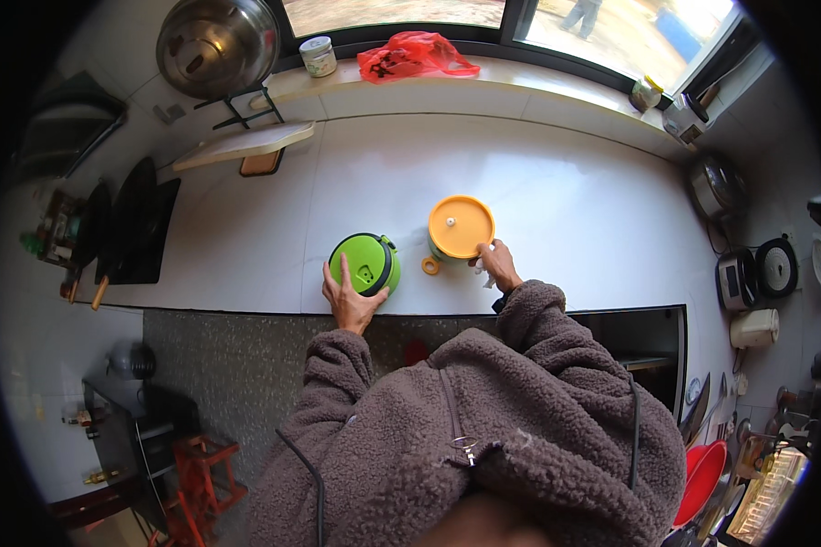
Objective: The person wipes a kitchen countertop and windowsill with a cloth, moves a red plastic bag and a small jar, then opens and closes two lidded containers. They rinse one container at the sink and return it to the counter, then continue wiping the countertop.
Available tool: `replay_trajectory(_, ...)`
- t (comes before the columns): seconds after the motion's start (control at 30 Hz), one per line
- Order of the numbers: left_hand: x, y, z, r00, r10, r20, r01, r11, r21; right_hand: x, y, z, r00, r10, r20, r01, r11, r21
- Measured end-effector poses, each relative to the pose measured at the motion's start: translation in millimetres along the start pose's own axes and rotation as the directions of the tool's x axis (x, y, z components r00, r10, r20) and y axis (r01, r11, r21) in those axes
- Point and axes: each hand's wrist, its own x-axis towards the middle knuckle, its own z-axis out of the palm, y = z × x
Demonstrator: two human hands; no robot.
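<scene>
A green-lidded round container [381, 262] with a dark rim stands near the counter's front edge. My left hand [353, 301] is spread around it, with the thumb at its near side and a finger across the lid. To its right stands a container with a flat orange lid [466, 225], which has a small white knob. My right hand [498, 265] touches the near right edge of that lid and pinches a crumpled white tissue or cloth [487, 279]. A small orange ring [430, 266] lies between the two containers, close to the orange-lidded one.
Both containers stand on a white counter [575, 205]. A red plastic bag [410, 58] and a jar [318, 56] sit on the windowsill. Pans [133, 212] rest on a black cooktop at left. A cutting board [246, 145] projects at back left; appliances [737, 277] line the right.
</scene>
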Motion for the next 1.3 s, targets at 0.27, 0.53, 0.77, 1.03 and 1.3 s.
replay_trajectory(0.27,-5.9,-10.3,-0.4,0.991,0.127,-0.039,-0.123,0.987,0.1,-37.2,-44.7,3.4,0.844,-0.522,-0.122,0.308,0.659,-0.687)
replay_trajectory(0.53,-9.3,-13.2,0.9,0.989,0.141,-0.049,-0.136,0.987,0.086,-24.4,-47.5,35.8,0.835,-0.535,0.13,0.409,0.444,-0.797)
replay_trajectory(0.77,-7.4,-11.0,-1.8,0.991,0.127,-0.029,-0.125,0.99,0.07,-11.0,-52.6,34.5,0.755,-0.543,0.368,0.49,0.095,-0.867)
replay_trajectory(1.03,-6.8,-10.3,-4.2,0.992,0.121,-0.03,-0.121,0.993,0.013,-18.1,-52.2,16.2,0.773,-0.587,0.241,0.511,0.352,-0.784)
replay_trajectory(1.3,-7.8,-7.9,-3.8,0.994,0.111,-0.021,-0.11,0.994,0.025,-15.5,-49.8,19.8,0.744,-0.634,0.208,0.525,0.363,-0.77)
